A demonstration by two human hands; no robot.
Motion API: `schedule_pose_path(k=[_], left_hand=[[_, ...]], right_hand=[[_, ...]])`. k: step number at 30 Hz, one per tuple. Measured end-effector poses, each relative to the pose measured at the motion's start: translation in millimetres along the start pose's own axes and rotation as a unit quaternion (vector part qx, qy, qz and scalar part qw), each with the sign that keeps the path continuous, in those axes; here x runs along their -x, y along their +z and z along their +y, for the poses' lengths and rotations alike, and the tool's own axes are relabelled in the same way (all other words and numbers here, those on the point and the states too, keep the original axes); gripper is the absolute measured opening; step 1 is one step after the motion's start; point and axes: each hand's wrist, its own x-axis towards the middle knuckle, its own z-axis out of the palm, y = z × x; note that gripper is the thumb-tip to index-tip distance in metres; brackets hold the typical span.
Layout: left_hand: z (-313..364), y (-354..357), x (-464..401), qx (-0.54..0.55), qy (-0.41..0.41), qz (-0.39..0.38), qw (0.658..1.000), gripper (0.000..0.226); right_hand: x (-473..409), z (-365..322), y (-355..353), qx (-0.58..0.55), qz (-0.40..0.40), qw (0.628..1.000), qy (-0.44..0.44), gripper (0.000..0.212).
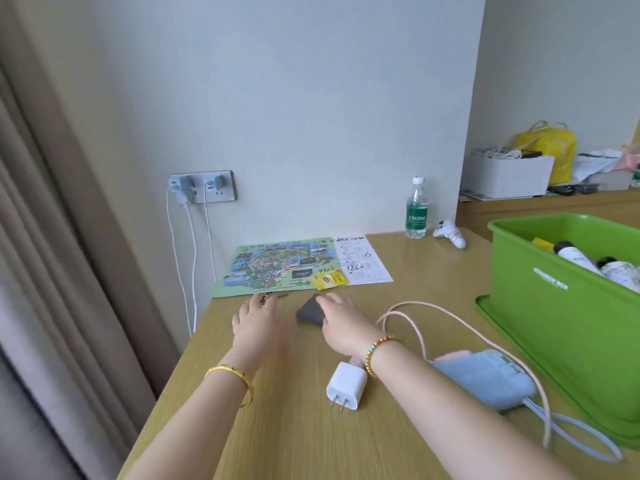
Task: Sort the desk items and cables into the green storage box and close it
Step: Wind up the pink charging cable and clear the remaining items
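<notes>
The green storage box (540,306) stands open at the right of the wooden desk, bottles lying inside it, and it rests on its green lid (502,327). My right hand (341,317) lies over a small dark grey block (308,312), fingers curved on its top. My left hand (256,315) rests flat on the desk just left of it, fingertips by a thin dark item (273,296). A white plug charger (346,386) with a pink cable (450,315) lies under my right forearm, beside a light blue device (485,375).
A colourful map (273,266), a white sheet (363,259) and a yellow sachet (329,280) lie at the desk's back. A water bottle (416,209) and a white toy (449,233) stand by the wall. Chargers hang from the wall socket (202,187). Curtain at left.
</notes>
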Motion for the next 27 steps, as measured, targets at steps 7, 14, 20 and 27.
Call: schedule_pose_path(k=[7,14,20,27], left_hand=[[-33,16,-20,-0.03,0.0,-0.065,0.997,0.051],[-38,16,-24,0.015,0.055,0.02,0.998,0.032],[-47,7,-20,0.067,0.023,0.077,0.995,0.025],[-42,9,-36,0.058,-0.062,0.016,0.996,0.063]], right_hand=[[-28,-3,30,0.061,-0.084,0.994,0.024,0.053],[-29,-17,26,0.062,0.044,0.997,0.011,0.024],[-28,-22,21,0.073,0.041,0.995,0.05,0.045],[-27,-17,29,0.084,-0.006,0.988,0.13,0.058]])
